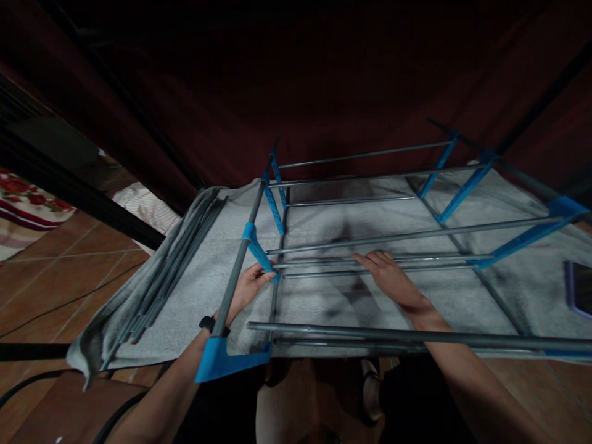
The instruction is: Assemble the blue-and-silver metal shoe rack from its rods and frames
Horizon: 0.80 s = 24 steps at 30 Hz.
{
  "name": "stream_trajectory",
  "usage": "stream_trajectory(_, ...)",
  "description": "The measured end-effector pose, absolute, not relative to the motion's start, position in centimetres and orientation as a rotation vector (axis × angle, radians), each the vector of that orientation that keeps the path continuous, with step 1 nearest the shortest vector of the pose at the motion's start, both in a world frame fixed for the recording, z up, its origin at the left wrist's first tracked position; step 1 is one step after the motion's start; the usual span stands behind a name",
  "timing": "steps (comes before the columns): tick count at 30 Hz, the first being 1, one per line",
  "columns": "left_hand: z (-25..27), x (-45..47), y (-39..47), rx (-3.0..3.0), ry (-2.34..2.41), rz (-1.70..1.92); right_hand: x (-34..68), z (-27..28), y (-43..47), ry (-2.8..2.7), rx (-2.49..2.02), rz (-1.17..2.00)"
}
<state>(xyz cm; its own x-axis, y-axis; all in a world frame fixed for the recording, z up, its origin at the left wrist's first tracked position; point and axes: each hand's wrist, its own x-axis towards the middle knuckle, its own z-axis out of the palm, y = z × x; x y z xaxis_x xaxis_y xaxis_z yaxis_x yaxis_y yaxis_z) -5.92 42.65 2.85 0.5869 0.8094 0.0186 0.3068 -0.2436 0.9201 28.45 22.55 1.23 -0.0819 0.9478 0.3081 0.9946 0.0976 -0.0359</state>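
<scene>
A frame of grey metal tubes joined by blue plastic brackets lies across a grey cloth. My left hand point(252, 282) is closed on the lower end of a blue plastic bracket point(259, 254), its arm reaching under a long side tube point(235, 274). Over to the right, my right hand point(387, 275) closes over a metal tube point(324, 263) that runs between the left and right brackets. Its fingertips are partly hidden. Nearest me, a front tube point(333, 332) crosses over my right forearm, its left end apart from the blue corner bracket point(231, 364).
Loose grey tubes point(178, 265) lie in a bundle on the left of the grey cloth point(208, 246). A phone-like object point(578, 288) sits at the right edge. Dark red fabric point(324, 86) hangs behind. Tiled floor point(41, 290) and a thin cable show at left.
</scene>
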Motion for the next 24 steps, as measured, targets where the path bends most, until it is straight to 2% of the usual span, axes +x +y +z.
stream_trajectory(24, 3.39, -5.72, 42.45, 1.714, 0.938, 0.594, 28.22, 1.81, 22.57, -2.129, -1.937, -0.238)
